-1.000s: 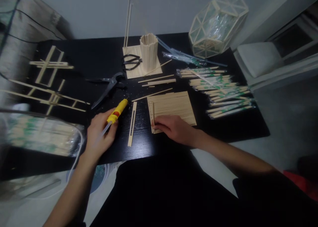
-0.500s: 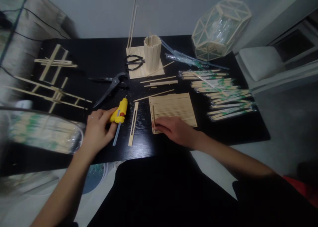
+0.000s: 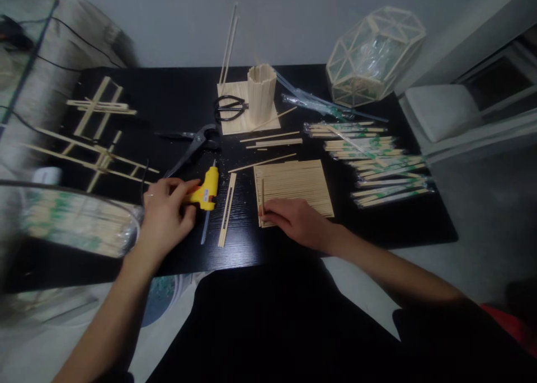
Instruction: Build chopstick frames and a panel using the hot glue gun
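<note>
A yellow glue gun (image 3: pixel 208 188) points away from me on the black table, a clear glue stick poking out of its back end. My left hand (image 3: pixel 168 209) has its thumb and fingers around the gun's handle. To the right lies a flat panel of wooden sticks (image 3: pixel 300 184) set side by side. My right hand (image 3: pixel 293 218) pinches a short wooden stick (image 3: pixel 263 193) along the panel's left edge, its fingertips resting there. Between the hands are a few parallel sticks (image 3: pixel 227 209) with a dark gap between them.
Pliers (image 3: pixel 193 148) lie beyond the glue gun. Behind stand a stick cup (image 3: pixel 262 95) and black-handled scissors (image 3: pixel 230 109) on a square panel. Wrapped chopsticks (image 3: pixel 377 159) are at right, near a faceted frame (image 3: pixel 375 56); stick frames (image 3: pixel 98 156) and a bag of chopsticks (image 3: pixel 79 221) at left.
The glue gun has turned in my left hand, its yellow body now showing more side-on and its glue stick more upright. My right hand stays at the panel's left edge with its stick.
</note>
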A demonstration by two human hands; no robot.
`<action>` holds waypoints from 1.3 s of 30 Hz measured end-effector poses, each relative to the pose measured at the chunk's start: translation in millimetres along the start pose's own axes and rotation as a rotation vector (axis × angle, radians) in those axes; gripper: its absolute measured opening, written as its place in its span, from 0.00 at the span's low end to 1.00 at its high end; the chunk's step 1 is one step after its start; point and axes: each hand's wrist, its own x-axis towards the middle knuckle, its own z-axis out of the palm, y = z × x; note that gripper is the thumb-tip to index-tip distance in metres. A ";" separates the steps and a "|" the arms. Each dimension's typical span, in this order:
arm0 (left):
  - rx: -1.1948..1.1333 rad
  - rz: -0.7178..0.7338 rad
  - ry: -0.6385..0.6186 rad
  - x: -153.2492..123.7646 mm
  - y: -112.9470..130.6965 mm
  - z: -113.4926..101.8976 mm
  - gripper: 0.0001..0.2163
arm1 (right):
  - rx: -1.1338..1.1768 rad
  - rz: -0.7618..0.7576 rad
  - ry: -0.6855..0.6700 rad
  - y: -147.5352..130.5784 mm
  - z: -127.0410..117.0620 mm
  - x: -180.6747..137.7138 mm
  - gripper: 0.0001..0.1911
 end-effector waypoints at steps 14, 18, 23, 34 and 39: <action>-0.618 0.214 0.184 34.5 115.8 -21.0 0.05 | 0.001 -0.016 0.038 3.7 2.1 0.3 0.10; -0.632 0.234 0.187 37.9 123.6 -20.7 0.02 | 0.004 -0.010 0.028 3.9 2.0 0.5 0.10; -0.598 0.255 0.186 35.8 124.3 -19.6 0.02 | 0.002 0.001 0.022 1.6 1.7 0.6 0.10; -0.599 0.277 0.173 33.6 122.8 -15.9 0.01 | 0.007 -0.017 0.023 4.9 2.7 -1.2 0.11; -0.590 0.296 0.184 33.9 123.1 -17.5 0.02 | -0.008 -0.030 0.024 5.0 2.8 -0.6 0.11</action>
